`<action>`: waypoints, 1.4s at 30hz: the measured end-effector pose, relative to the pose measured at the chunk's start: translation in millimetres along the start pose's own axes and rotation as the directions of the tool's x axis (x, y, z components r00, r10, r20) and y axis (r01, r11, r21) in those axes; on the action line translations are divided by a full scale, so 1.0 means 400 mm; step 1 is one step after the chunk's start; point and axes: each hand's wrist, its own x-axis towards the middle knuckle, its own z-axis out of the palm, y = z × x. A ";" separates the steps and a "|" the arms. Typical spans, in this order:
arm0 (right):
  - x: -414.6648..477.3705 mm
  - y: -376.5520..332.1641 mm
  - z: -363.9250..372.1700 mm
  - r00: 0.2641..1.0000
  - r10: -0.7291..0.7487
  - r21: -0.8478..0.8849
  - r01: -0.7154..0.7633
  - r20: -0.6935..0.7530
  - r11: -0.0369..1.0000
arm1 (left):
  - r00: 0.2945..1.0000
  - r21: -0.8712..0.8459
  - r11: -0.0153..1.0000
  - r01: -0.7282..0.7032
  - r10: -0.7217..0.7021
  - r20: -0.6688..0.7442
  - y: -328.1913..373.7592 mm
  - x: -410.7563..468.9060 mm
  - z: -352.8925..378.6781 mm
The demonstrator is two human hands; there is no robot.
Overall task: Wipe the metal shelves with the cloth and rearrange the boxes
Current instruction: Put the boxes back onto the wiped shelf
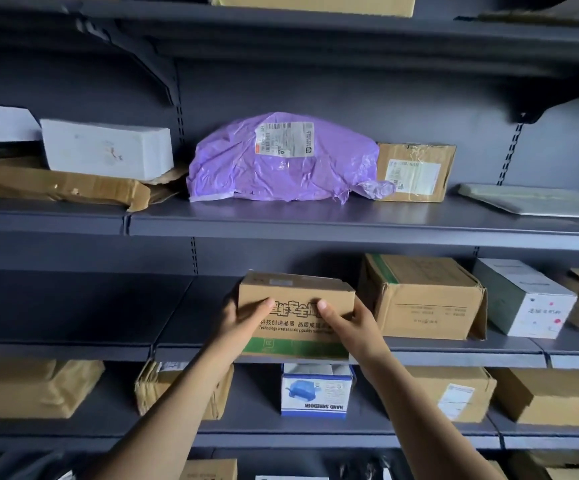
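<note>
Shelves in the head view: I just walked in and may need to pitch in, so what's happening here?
A person grips a small cardboard box with both hands, the left hand and right hand at its ends, thumbs on its printed front. The box is at the front edge of the middle shelf, left of a larger cardboard box. A purple parcel lies on the shelf above. Whether the box is going in or coming out cannot be told.

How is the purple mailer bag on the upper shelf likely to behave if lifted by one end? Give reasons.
The purple mailer bag would probably sag and fold rather than stay stiff: its film is crumpled and it slumps in a soft mound. It is likely light for its bulk, as no hard edges show. The glossy plastic may slip in a hand.
</note>
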 end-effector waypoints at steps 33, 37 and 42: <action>0.291 0.239 0.047 0.992 0.117 0.020 -0.117 0.039 0.993 | 0.999 0.125 0.992 -0.035 0.033 0.023 -0.179 0.417 -0.030; 0.246 0.199 0.045 0.989 0.145 0.059 -0.142 -0.042 0.988 | 0.997 0.125 0.989 -0.078 0.080 -0.012 -0.169 0.378 -0.035; 0.161 0.131 0.034 0.987 0.025 0.002 -0.025 -0.160 1.000 | 0.987 0.047 0.988 -0.148 0.150 -0.056 -0.135 0.279 -0.032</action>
